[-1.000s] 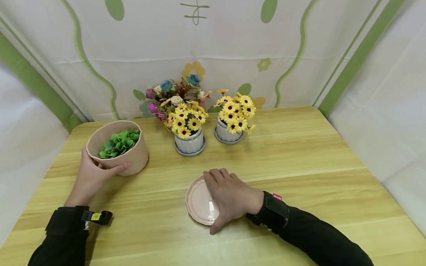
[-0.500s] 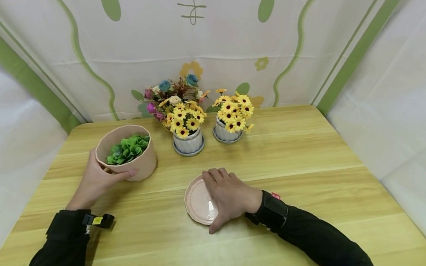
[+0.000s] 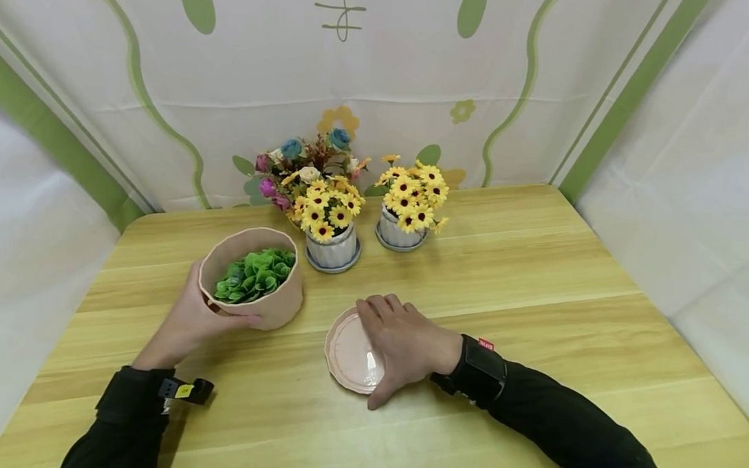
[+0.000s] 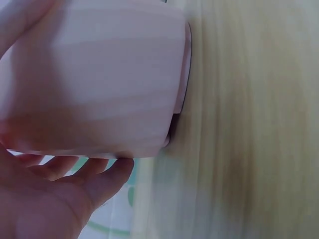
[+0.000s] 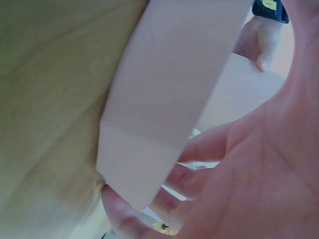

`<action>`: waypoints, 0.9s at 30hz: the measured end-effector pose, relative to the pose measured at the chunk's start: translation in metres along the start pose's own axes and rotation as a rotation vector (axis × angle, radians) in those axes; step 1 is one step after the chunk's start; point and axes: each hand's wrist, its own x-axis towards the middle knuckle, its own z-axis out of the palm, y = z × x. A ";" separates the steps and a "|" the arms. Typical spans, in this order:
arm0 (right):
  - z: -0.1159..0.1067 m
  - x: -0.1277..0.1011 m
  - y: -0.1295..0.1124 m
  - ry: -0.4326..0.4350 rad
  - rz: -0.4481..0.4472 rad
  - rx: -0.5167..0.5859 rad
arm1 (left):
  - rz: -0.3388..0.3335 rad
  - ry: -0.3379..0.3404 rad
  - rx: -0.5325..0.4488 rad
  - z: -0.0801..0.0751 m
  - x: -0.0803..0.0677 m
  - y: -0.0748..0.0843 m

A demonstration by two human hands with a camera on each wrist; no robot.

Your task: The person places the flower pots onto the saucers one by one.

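My left hand (image 3: 200, 328) grips a pale pink flower pot (image 3: 282, 306) from its left side, thumb across the near wall. Green leaves of a plant (image 3: 255, 278) fill the inside of the pot, which tilts slightly. In the left wrist view the fingers (image 4: 112, 179) reach around the pot wall (image 4: 109, 74), whose footed base is close to the wood. To its right a round pink saucer (image 3: 348, 350) with a scalloped rim lies on the table. My right hand (image 3: 404, 349) holds the saucer by its right side, thumb at the near rim and fingertips at the far rim.
Two white ribbed pots of yellow daisies, a left one (image 3: 332, 250) and a right one (image 3: 402, 231), stand on blue-grey saucers at the back. Behind the left one is a mixed bouquet (image 3: 309, 166). A printed curtain (image 3: 263, 65) borders the wooden table (image 3: 534, 281).
My left hand has carried the pot rightward and a little nearer, closer to the saucer. The right hand and saucer stay in place.
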 end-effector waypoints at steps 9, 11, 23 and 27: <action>0.000 0.002 0.002 -0.014 0.006 -0.003 | 0.026 -0.047 0.018 0.014 -0.001 0.005; 0.000 0.002 0.002 -0.016 0.006 -0.007 | 0.026 -0.055 0.022 0.016 -0.002 0.007; 0.001 0.004 0.001 0.016 0.019 -0.037 | 0.054 -0.105 -0.017 0.030 -0.005 0.015; 0.001 0.006 0.002 0.036 0.019 -0.049 | 0.070 -0.119 -0.043 0.034 -0.004 0.015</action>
